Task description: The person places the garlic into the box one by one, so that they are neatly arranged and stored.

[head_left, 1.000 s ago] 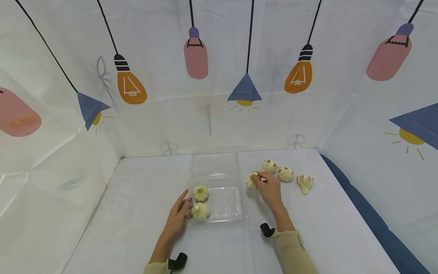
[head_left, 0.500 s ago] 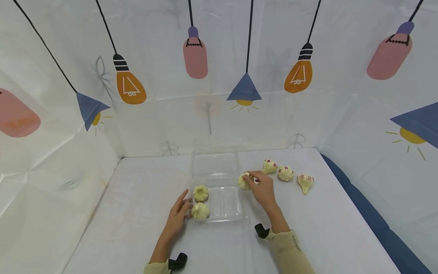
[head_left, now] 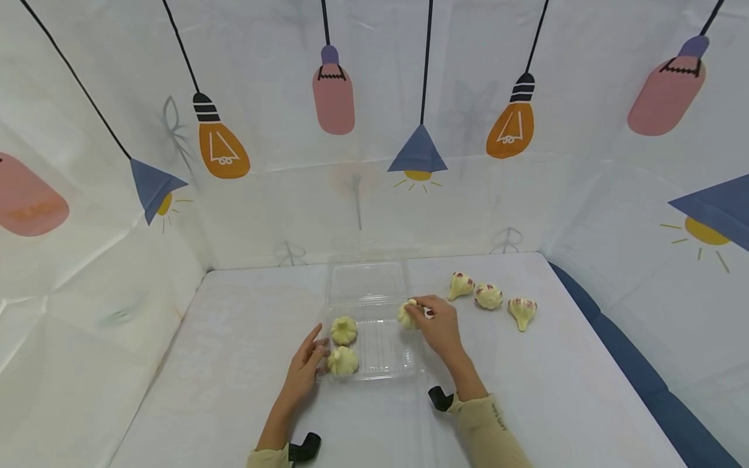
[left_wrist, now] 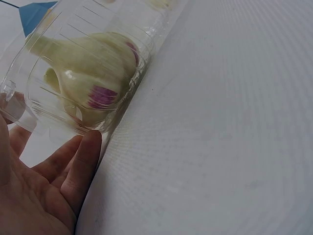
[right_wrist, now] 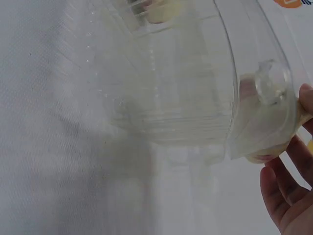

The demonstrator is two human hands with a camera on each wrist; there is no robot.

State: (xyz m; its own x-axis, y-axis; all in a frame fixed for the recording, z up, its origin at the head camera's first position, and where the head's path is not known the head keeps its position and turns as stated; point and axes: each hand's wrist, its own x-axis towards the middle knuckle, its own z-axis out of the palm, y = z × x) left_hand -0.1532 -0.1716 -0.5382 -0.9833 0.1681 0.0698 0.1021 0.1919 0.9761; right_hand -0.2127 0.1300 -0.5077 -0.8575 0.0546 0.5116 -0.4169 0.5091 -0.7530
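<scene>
My right hand (head_left: 437, 323) pinches a pale garlic bulb (head_left: 406, 314) between thumb and fingers, over the far right part of the clear plastic box (head_left: 383, 375). In the right wrist view the garlic bulb (right_wrist: 260, 152) shows partly through the box's wall, near its rim. My left hand (head_left: 305, 366) rests against the box's left side with its fingers extended. In the left wrist view, fingertips (left_wrist: 91, 142) touch the clear wall near a garlic bulb (left_wrist: 93, 73) with purple patches. Two bulbs lie inside on the left, a far one (head_left: 343, 331) and a near one (head_left: 342, 360).
Three purple-marked garlic bulbs lie on the white table (head_left: 234, 338) at the right: one at the back (head_left: 461, 285), one beside it (head_left: 488, 296), one farther right (head_left: 522, 313). The box's open lid (head_left: 367, 281) extends toward the back wall. Blue padding (head_left: 632, 357) runs past the table's right edge.
My right hand has moved left with the garlic bulb, from the table beside the box to over the box's right part. My left hand has stayed in place.
</scene>
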